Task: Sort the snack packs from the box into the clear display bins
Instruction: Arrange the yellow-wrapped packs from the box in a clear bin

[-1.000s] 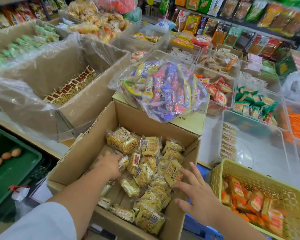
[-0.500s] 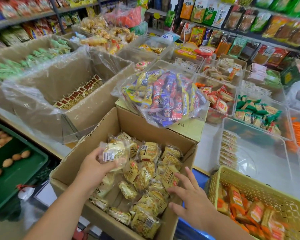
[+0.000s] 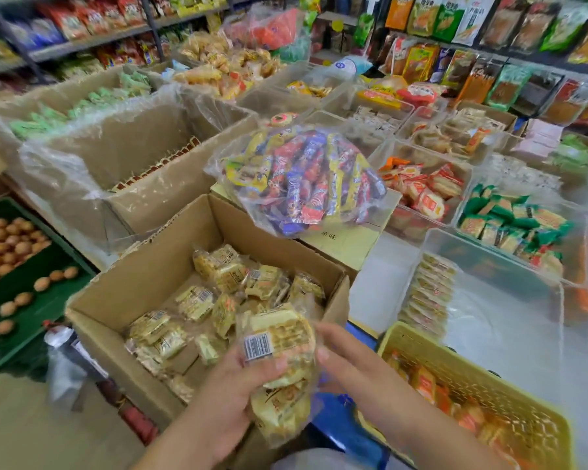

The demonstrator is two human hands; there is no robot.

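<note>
Shop interior, shelves of bagged goods along the far wall; counter (image 3: 377, 290) laid with cartons and clear bins. Item in hand: small stack of yellow snack packs (image 3: 279, 337), barcode uppermost, held above the near right corner of the box (image 3: 143, 286). Left hand (image 3: 231, 395): clamped round the stack from below, thumb across the top pack. Right hand (image 3: 350, 361): fingers extended, tips against the stack's right edge, not closed on it. Box contents: many like packs lying loose, roughly half the floor covered. Destination, by judgement: clear display bin (image 3: 482, 262) to the right of the box, with one upright row of matching packs against its left wall and the rest bare. Adjacent: bag of mixed wrapped sweets (image 3: 302, 181) on a closed carton just beyond the box; yellow basket (image 3: 489, 385) of orange packs at near right; green crate (image 3: 31, 293) of round brown items at left. Step in hand: handful lifted clear, not yet carried over; sorting appears early. Next move calls for carrying the stack right, over the bin wall, and setting the packs on edge beside the existing row.
</note>
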